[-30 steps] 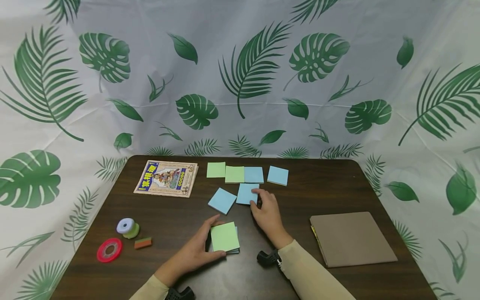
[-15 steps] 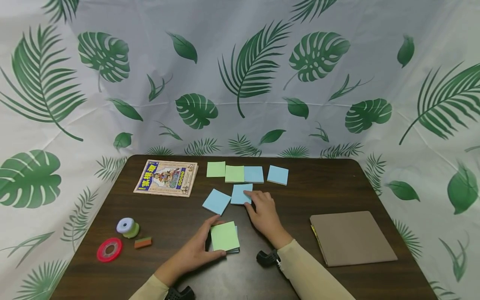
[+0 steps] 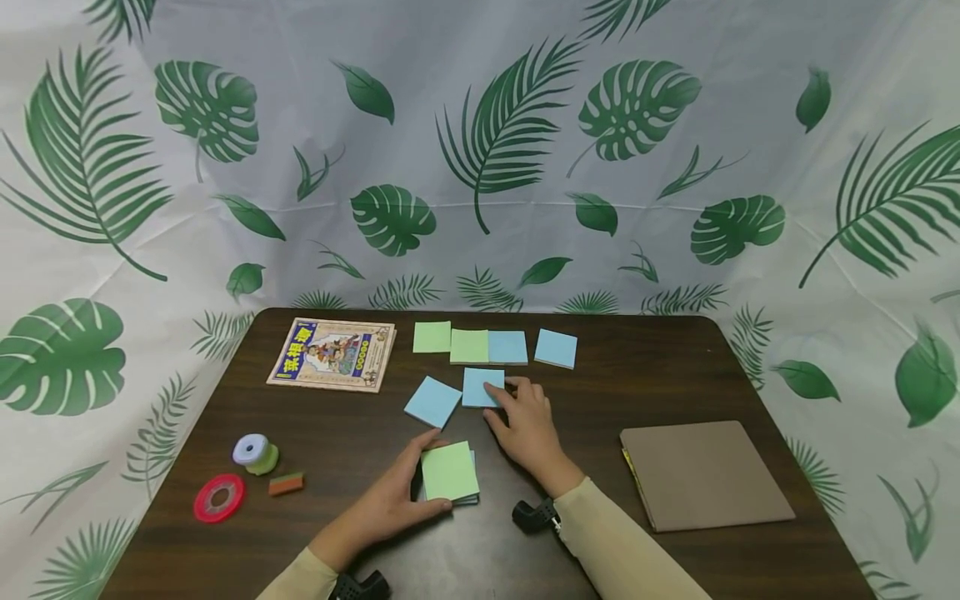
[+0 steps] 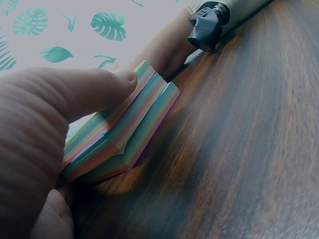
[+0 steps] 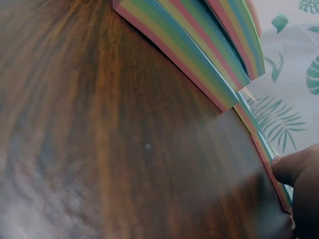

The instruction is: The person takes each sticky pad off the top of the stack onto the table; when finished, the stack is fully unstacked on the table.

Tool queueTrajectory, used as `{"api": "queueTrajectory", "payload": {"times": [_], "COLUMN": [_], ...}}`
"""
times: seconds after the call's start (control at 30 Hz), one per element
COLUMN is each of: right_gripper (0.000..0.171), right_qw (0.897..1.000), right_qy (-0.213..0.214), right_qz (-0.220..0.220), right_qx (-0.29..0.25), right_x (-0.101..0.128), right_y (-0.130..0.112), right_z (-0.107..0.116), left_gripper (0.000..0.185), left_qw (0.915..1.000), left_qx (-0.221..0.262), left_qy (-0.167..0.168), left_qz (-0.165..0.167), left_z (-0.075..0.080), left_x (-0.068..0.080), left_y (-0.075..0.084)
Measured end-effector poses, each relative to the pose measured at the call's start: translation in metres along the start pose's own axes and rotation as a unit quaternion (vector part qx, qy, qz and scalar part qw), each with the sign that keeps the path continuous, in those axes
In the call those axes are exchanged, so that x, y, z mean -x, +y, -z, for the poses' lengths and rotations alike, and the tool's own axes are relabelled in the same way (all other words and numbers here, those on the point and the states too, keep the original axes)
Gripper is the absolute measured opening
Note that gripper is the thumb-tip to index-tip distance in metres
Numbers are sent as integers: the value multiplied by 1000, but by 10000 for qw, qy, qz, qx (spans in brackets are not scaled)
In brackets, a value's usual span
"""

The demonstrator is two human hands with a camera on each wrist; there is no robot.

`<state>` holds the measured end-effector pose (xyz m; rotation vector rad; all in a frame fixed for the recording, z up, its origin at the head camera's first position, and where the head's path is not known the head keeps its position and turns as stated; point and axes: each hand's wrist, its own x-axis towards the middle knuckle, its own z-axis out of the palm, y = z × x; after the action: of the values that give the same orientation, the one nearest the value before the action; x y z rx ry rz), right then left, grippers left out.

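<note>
A sticky-note pad [image 3: 448,472] with a green top sheet lies near the table's front, and my left hand [image 3: 408,487] grips its left side, thumb at the far corner. The left wrist view shows the thumb [image 4: 75,94] on the pad's striped edge [image 4: 124,134]. My right hand [image 3: 517,408] rests straight fingers on a loose blue note [image 3: 478,386]. Another blue note [image 3: 432,401] lies tilted just left of it. Behind them, two green notes [image 3: 432,337] [image 3: 469,346] and two blue notes [image 3: 507,347] [image 3: 557,348] form a row.
A picture book [image 3: 332,353] lies at the back left of the dark wooden table [image 3: 645,383]. Two tape rolls [image 3: 255,454] [image 3: 219,498] and a small block [image 3: 286,484] sit at the front left. A brown folder [image 3: 705,473] lies at the right.
My right hand has slid the blue note under its fingers a little to the left, and the tilted blue note beside it has shifted left too. The left hand has stayed on the pad.
</note>
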<state>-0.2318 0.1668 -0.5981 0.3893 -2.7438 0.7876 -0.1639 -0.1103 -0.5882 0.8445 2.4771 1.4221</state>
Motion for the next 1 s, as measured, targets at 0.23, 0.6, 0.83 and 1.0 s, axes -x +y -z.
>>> {"api": "queueTrajectory", "payload": {"times": [0.23,0.6,0.83,1.0], "right_gripper": [35,27,29,36], "right_qw": [9961,9649,9431,9336], "right_qy": [348,464,-415,-1092], "right_qz": [42,920,1219,1606], "right_qx": [-813,-2416,-3064,-3012], "right_x": [-1,0,3,4], "right_y": [4,-1,-1,0], "right_z": [-2,2,1,1], "left_gripper": [104,104,108,112], "left_qw": [10000,10000,10000,9998], "left_qx": [-79,-41,-64,-149], "left_qy": [26,-6,-38,-71], "left_qz": [-28,-16,-10,-77], "left_z": [0,1,1,0], "left_x": [0,0,1,0], "left_y": [0,1,-1,-2]}}
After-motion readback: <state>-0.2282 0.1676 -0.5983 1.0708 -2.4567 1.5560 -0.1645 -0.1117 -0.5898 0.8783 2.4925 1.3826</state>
